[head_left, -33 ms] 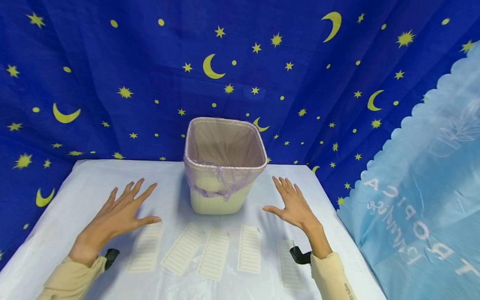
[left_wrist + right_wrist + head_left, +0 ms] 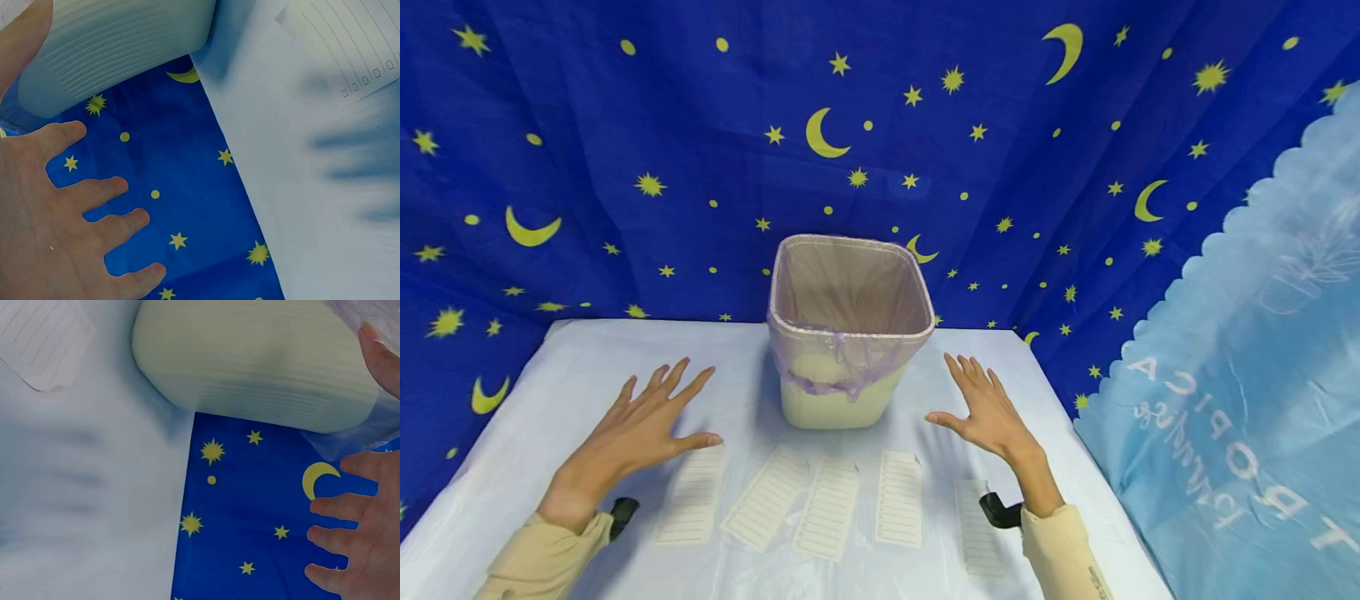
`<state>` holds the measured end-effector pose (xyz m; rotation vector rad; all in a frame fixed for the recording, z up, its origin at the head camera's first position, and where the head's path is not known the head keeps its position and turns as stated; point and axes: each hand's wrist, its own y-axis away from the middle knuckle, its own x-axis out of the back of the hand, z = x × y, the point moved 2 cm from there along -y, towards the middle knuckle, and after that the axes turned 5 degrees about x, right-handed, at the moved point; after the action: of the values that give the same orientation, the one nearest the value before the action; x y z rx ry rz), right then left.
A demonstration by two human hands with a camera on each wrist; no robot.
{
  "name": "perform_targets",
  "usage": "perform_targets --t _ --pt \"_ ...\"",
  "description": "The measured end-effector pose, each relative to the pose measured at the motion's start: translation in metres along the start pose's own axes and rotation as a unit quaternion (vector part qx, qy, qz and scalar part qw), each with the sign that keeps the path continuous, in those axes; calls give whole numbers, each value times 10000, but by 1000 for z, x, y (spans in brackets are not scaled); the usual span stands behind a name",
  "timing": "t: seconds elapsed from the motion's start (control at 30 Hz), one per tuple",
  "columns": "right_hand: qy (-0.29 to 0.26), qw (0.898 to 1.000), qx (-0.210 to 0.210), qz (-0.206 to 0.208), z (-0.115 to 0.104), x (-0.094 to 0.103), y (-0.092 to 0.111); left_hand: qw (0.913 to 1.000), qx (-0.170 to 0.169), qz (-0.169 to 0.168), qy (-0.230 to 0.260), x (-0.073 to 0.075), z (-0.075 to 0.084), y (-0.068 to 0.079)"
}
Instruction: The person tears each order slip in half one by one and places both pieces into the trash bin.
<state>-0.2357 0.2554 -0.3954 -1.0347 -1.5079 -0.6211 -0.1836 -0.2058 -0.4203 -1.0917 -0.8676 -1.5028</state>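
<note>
My left hand [image 2: 636, 425] hovers over the left side of the table, fingers spread, holding nothing. On the other side, my right hand [image 2: 988, 412] is likewise spread and holds nothing. Between and beyond them stands a cream trash bin [image 2: 835, 408] lined with a thin purple plastic bag [image 2: 850, 371] folded over its rim. Several lined paper sheets lie in a row nearer me: a leftmost sheet [image 2: 691, 500] by my left thumb, a tilted sheet [image 2: 767, 498], and a rightmost sheet [image 2: 977, 533] beside my right wrist. The left wrist view shows my open palm [image 2: 56, 225].
A white cover [image 2: 625, 342] lies over the table. Behind it hangs a blue cloth [image 2: 700, 100] with yellow moons and stars. A light blue printed sheet [image 2: 1262, 350] hangs on the right. Each wrist wears a black mount, such as the right one [image 2: 1000, 510].
</note>
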Motion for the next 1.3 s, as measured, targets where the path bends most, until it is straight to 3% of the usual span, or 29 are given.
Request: perform_targets --t 0.23,0.47,0.63,0.87,1.0,1.2,1.3 --pt "-71 10000 -26 -20 -4 -4 4 9999 -43 -54 131 -8 -3 2" --pt "-68 9995 98 306 -14 -10 8 9999 -50 -60 133 -7 -5 4" --pt "-42 9959 429 790 -26 -21 6 9997 -47 -114 220 -12 -5 9" --pt "-188 9813 1069 1588 -45 -38 0 9996 -125 -86 237 -29 0 12" --pt "-325 9810 1185 1498 -53 -53 -4 9991 -321 200 179 -44 13 15" --pt "-498 9840 1244 1177 -66 -75 -9 9896 -1057 938 276 -75 51 12" --pt "-640 9836 1333 1029 -76 -85 -13 9886 -1098 990 304 -91 68 11"
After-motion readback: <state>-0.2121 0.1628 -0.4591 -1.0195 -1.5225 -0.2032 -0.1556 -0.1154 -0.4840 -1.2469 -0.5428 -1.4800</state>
